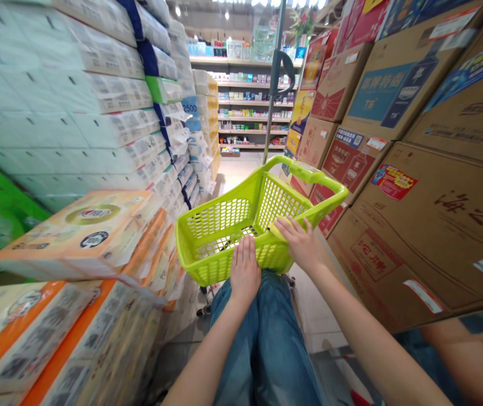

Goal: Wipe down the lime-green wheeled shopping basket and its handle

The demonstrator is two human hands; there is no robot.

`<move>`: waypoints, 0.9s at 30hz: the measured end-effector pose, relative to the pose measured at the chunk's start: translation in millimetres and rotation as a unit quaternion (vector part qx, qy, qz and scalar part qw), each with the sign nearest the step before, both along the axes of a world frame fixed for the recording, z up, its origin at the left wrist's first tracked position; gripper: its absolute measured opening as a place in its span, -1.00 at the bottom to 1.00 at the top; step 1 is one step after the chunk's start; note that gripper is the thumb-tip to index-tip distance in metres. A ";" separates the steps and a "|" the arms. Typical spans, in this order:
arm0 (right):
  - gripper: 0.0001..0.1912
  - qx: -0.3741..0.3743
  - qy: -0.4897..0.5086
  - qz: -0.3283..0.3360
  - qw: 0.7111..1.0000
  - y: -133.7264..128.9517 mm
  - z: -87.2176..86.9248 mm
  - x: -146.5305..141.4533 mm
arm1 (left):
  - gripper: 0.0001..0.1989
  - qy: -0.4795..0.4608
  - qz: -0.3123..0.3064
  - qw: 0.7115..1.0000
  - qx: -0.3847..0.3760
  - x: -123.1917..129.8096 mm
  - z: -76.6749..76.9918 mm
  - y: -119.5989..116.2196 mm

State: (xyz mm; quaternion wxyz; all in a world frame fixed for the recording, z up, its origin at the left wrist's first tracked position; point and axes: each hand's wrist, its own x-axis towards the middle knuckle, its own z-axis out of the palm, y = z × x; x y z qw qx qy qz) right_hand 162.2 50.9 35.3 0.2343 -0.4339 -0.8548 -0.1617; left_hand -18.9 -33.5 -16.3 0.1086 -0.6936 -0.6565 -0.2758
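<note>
My bare forearms [393, 344] reach over my blue jeans [266, 344] to a lime-green plastic shopping basket [220, 225] just ahead of my knees. My left grip [245, 270] lies flat and open on its near rim; my right grip [300, 245] curves narrowly over a yellow item [277, 228] inside. Tissue packs [76, 237] stack leftward, cardboard cartons [414, 225] rightward.

The left hand [244, 269] and the right hand [299, 243] are at the lime-green basket [211, 219]. Stacked tissue packs [97, 141] stand close on left side, cardboard boxes [419, 225] close on right side; only the aisle floor [241, 169] ahead gives room.
</note>
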 end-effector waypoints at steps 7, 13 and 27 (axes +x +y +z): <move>-0.29 0.041 0.087 -0.127 0.987 22.2 14.5 38.8 | -0.15 0.003 0.002 1.000 0.003 0.6 -0.3 -0.1; -0.30 -0.017 0.120 -0.081 0.989 -17.5 -19.1 -45.2 | -0.18 0.006 0.005 1.000 0.007 1.4 -1.7 1.2; -0.36 -0.026 0.049 0.018 0.998 -29.4 -28.1 -58.1 | -0.29 0.031 0.016 0.999 0.000 0.3 -5.9 3.6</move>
